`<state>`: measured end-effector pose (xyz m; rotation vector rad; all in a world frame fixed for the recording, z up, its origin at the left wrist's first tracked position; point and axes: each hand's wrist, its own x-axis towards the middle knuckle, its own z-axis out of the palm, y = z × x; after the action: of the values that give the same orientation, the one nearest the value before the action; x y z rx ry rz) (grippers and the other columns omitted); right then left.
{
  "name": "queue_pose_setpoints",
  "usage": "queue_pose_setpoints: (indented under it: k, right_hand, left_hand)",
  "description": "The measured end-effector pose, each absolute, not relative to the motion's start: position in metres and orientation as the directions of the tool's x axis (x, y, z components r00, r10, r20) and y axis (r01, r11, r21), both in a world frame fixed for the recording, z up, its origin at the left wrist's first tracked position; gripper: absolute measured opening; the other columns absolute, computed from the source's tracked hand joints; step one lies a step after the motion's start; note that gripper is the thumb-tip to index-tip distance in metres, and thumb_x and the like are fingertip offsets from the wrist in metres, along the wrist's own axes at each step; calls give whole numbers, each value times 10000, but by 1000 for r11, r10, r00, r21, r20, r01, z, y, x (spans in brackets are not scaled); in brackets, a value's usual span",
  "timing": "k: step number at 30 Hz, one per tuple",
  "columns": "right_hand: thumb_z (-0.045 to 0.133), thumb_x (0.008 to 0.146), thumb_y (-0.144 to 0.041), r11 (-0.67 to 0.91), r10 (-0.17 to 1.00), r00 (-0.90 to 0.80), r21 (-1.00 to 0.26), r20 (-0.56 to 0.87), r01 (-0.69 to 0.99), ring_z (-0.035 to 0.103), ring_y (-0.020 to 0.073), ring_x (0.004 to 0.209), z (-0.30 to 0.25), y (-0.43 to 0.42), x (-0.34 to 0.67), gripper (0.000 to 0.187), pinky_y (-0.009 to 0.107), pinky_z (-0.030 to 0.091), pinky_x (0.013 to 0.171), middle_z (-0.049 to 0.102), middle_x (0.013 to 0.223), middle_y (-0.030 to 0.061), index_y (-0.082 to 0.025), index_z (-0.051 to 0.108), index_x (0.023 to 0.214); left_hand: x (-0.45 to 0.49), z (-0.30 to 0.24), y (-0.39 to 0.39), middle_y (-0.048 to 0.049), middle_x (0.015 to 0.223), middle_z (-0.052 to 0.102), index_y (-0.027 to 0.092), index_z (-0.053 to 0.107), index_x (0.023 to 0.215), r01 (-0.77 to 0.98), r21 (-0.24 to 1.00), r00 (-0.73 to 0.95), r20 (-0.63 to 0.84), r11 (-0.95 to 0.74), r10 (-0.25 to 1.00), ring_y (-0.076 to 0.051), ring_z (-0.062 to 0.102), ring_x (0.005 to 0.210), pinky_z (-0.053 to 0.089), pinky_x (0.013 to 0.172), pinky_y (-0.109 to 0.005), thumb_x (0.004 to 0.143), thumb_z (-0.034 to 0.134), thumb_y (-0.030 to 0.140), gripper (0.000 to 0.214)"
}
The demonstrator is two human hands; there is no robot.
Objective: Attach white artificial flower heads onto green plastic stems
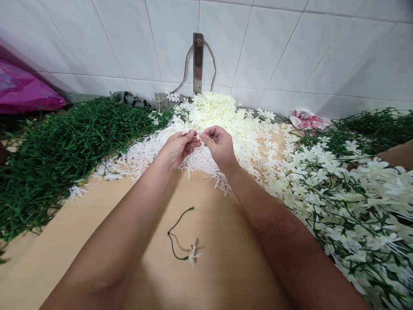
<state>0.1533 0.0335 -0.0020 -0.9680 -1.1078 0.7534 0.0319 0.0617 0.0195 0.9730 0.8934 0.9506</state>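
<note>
My left hand (182,147) and my right hand (219,144) meet above the piles, fingertips nearly touching. A small white piece (198,137), apparently a stamen or petal part, is pinched between them; its exact kind is too small to make out. Under and around my hands spreads a heap of thin white stamens (203,161). Right behind lies a mound of cream-white artificial petals (214,110). Nearer to me, on the tabletop (155,275), rests one green wire stem (172,247) with a white stamen tuft (192,255) at its end.
Green stems (74,142) are piled at left, beside a pink plastic bag (26,88). Assembled white flowers (348,198) on stems fill the right side. A red-and-white cloth (308,119) lies by the tiled wall, where a metal bracket (198,64) stands. Part of another person's arm (398,154) shows at right.
</note>
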Motion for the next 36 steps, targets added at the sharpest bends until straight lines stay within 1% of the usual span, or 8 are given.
queue_pose_setpoints:
  k: [3, 6, 10, 13, 17, 30, 34, 36]
  right_hand:
    - [735, 659, -355, 321, 921, 287, -932, 265, -168, 448, 61, 561, -2, 34, 156, 258, 228, 407, 572, 506, 599, -61, -193, 539, 701]
    - [710, 714, -287, 194, 971, 202, -921, 130, -337, 449, 57, 552, -2, 34, 159, 203, 221, 394, 566, 495, 582, -61, -189, 533, 689]
    - [684, 751, -224, 140, 988, 117, -879, 97, -455, 459, 61, 562, -3, 34, 164, 187, 223, 399, 578, 502, 589, -55, -189, 519, 671]
    - [703, 743, -258, 160, 987, 92, -884, 133, -440, 460, 67, 574, -3, 33, 165, 207, 235, 413, 592, 500, 606, -54, -197, 518, 672]
    - [771, 660, -320, 173, 985, 75, -883, 156, -437, 469, 67, 581, -2, 32, 161, 271, 236, 427, 581, 505, 615, -57, -204, 527, 682]
    - [763, 657, -421, 240, 971, 60, -954, 233, -182, 429, 37, 512, 8, 28, 162, 318, 205, 413, 528, 483, 560, -71, -193, 543, 673]
    - [701, 730, -417, 290, 956, 68, -952, 284, -101, 494, 30, 566, 15, 27, 165, 277, 186, 416, 557, 476, 585, -70, -183, 557, 697]
    - [657, 765, -417, 288, 956, 81, -952, 281, -101, 548, 35, 629, 18, 28, 166, 264, 184, 415, 584, 471, 598, -72, -174, 564, 716]
  left_hand:
    - [29, 16, 67, -6, 705, 600, 162, 560, 760, 20, 997, 161, -76, 74, 984, -105, 577, 654, 416, 574, -197, 734, 667, 225, 127]
    - [24, 16, 69, -64, 945, 590, 164, 604, 873, 347, 922, 18, 175, -170, 984, -175, 578, 849, 451, 755, -287, 662, 664, 130, 222]
    - [23, 31, 59, -72, 1067, 587, 169, 658, 930, 354, 838, 168, 379, -415, 910, -189, 560, 951, 416, 885, -312, 651, 609, 54, 305]
    - [27, 43, 48, -36, 809, 639, 147, 675, 787, 184, 916, 328, 285, -356, 901, -150, 562, 785, 430, 801, -281, 699, 626, 121, 103]
    - [32, 45, 45, 6, 640, 592, 140, 628, 666, 119, 940, 271, 280, -321, 921, -108, 514, 646, 409, 672, -238, 672, 651, 89, 57]
    - [26, 47, 39, 2, 582, 532, 128, 585, 598, 67, 982, 219, 160, -179, 962, -104, 492, 642, 358, 627, -212, 649, 637, -7, 153]
    - [-2, 50, 7, -7, 638, 533, 141, 595, 657, 118, 992, 130, 22, -37, 991, -154, 555, 774, 368, 685, -221, 674, 607, 3, 139]
    - [-18, 45, -15, -10, 623, 528, 155, 600, 629, 263, 965, 208, -31, -25, 978, -182, 574, 805, 365, 702, -232, 652, 642, 33, 131]
